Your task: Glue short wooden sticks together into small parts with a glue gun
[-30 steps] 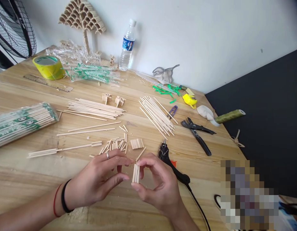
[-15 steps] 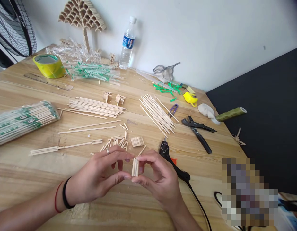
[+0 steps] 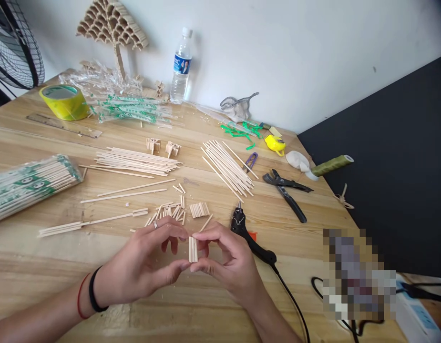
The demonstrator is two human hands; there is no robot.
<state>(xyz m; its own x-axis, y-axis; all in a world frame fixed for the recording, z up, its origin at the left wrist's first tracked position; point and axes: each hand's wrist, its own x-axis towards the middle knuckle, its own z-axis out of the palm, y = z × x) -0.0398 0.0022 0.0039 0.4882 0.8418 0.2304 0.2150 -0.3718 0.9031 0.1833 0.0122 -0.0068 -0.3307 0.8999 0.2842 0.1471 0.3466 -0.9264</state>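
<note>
My right hand [image 3: 227,264] pinches a small bundle of short wooden sticks [image 3: 193,249] upright between thumb and index finger. At the bundle's left edge, the thumb and index fingertip of my left hand [image 3: 152,259] close on its lower and upper ends. Just beyond the hands lie a loose heap of short cut sticks [image 3: 172,209] and a flat row of short sticks [image 3: 199,210] set side by side. To the right of my right hand rests a black glue gun [image 3: 247,231], nozzle pointing away.
Long sticks [image 3: 138,161] and another pile of sticks [image 3: 227,166] lie farther back. Black pliers [image 3: 286,190], purple snips [image 3: 251,162] and a yellow tape measure [image 3: 274,144] are at right. Wrapped sticks [image 3: 34,183], yellow tape [image 3: 65,104] and a bottle [image 3: 181,69] stand around.
The view has shifted slightly, so everything on the table appears a little farther left. Both hands stay at the small bundle, which has turned a little more upright.
</note>
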